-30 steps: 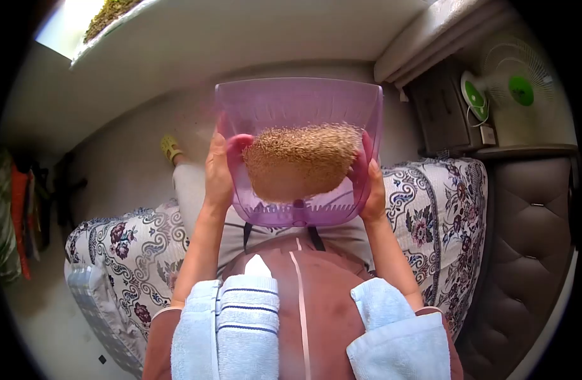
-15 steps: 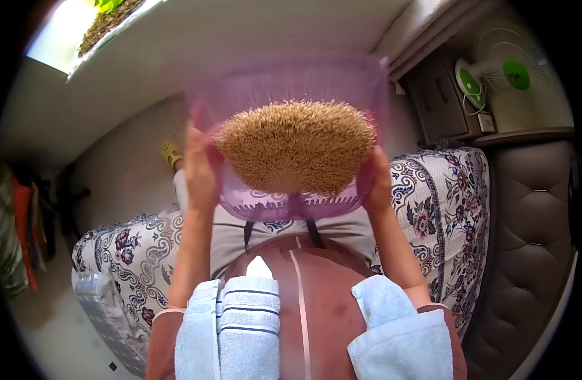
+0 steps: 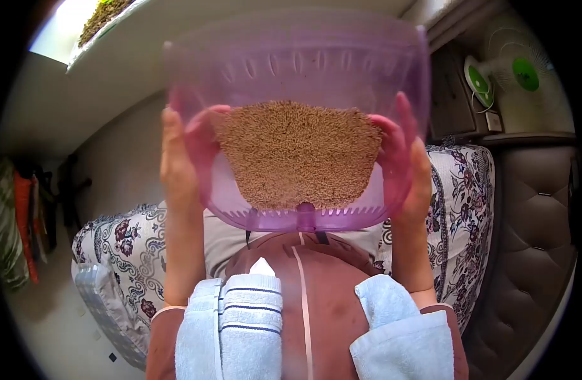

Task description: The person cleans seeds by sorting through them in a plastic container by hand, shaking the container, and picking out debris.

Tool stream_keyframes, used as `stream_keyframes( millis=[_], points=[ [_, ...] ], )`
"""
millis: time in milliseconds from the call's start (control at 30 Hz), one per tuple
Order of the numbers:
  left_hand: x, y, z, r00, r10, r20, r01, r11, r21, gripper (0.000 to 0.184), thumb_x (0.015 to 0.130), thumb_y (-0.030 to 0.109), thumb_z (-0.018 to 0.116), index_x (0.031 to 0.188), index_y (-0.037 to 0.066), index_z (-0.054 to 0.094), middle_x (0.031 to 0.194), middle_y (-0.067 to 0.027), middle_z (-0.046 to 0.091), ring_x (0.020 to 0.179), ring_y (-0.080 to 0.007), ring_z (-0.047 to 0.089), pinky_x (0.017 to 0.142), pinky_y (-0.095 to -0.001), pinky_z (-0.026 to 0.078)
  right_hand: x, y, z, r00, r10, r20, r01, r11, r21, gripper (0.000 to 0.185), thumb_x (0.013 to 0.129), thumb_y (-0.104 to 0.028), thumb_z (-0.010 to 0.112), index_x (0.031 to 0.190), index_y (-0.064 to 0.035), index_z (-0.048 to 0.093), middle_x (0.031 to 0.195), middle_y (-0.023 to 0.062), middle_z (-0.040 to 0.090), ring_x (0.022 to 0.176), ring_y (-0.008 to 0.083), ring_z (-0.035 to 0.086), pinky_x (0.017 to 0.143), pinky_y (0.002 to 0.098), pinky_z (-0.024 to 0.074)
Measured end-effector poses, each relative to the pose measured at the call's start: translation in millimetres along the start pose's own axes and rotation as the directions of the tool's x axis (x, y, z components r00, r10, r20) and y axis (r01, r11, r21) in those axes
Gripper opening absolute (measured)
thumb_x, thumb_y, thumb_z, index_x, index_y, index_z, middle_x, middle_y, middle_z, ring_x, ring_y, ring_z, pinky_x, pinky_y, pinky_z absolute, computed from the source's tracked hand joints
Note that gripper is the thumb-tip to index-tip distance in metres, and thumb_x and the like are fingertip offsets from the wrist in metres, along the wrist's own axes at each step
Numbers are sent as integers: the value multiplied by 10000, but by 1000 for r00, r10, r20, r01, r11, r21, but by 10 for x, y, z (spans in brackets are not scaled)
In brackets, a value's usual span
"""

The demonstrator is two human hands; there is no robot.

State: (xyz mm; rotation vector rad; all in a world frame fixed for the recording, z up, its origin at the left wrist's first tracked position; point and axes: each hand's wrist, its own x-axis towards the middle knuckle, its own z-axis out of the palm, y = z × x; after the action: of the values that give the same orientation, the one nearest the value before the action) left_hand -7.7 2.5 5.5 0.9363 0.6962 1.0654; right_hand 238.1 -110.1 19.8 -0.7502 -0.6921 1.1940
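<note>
A see-through purple plastic basin (image 3: 297, 38) is held up in front of my chest, tilted so that I look into it. Slots or ridges run along its near edge. Pale brown grain (image 3: 300, 155), like wheat, lies in a broad patch on its bottom. My left hand (image 3: 179, 155) is closed on the left side of the basin, its fingers showing pink through the plastic. On the opposite side my right hand (image 3: 419, 180) grips the wall the same way, with its fingertips seen through it beside the grain.
Behind my legs is a bed with a flowered cover (image 3: 129, 244); its padded brown headboard (image 3: 534, 234) stands at right. A green and white fan (image 3: 525, 74) stands beyond a dark cabinet (image 3: 452, 95). Clothes (image 3: 25, 215) hang at left. Pale blue towels (image 3: 250, 323) lie on my chest.
The basin has come nearer to my head and looks larger, with both hands still on it. The grain, loose and bristling before, now lies flatter and more settled.
</note>
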Motion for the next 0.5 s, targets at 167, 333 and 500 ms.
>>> stream_keyframes(
  millis=[167,333,500],
  points=[
    [109,-462,-217,992,96,-76,-91,993,69,567,1044,392,279,1488,45,217,1196,-158,577,1098,-245,570,986,-364,434,-18,720,-538,994,69,-86,-80,988,-130,649,993,-406,368,1509,-61,179,1421,117,428,1312,231,398,1095,365,277],
    [-92,-714,-244,965,-182,-190,187,982,12,547,1044,384,296,1476,49,262,1092,-154,598,971,-201,605,911,-335,482,-236,853,-710,929,309,-203,-311,950,23,543,1012,-312,364,1469,-35,268,1270,82,537,1162,183,519,1004,315,391],
    [36,-375,-203,977,-151,-153,183,958,222,550,1034,447,281,1506,167,230,1088,-158,610,962,-212,620,847,-344,514,-30,593,-515,939,271,-211,-274,962,15,559,1005,-368,362,1471,-71,279,1204,88,578,1101,181,555,954,330,429]
  ],
)
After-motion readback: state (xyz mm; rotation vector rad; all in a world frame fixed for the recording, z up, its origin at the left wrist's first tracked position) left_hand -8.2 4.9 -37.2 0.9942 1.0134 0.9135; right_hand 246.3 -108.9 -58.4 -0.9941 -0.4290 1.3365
